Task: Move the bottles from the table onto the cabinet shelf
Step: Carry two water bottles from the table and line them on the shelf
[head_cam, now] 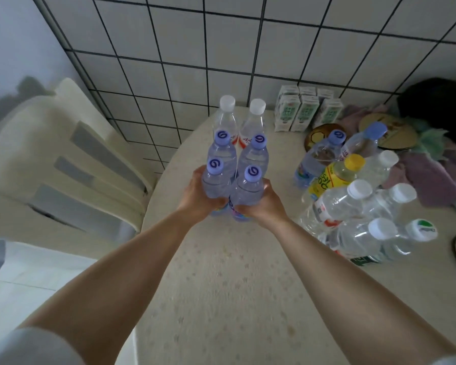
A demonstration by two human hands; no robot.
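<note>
Both hands are on the block of six bottles (234,159) standing two abreast on the table (234,285). The left hand (198,196) curls round the near left bottle (216,180), and the right hand (263,204) curls round the near right bottle (249,191), fingers wrapped low at the labels. Only these front two look gripped; the four behind stand free.

To lift well, I judge each bottle should be held firmly by the body and raised straight up before drawing back, so the neighbours touching behind are not tipped. A second cluster of bottles (353,201) waits near the right (caps white, yellow and blue), beside cartons (304,111). The cabinet shelf is out of view, so the turn toward it needs care past the chair (63,154).
</note>
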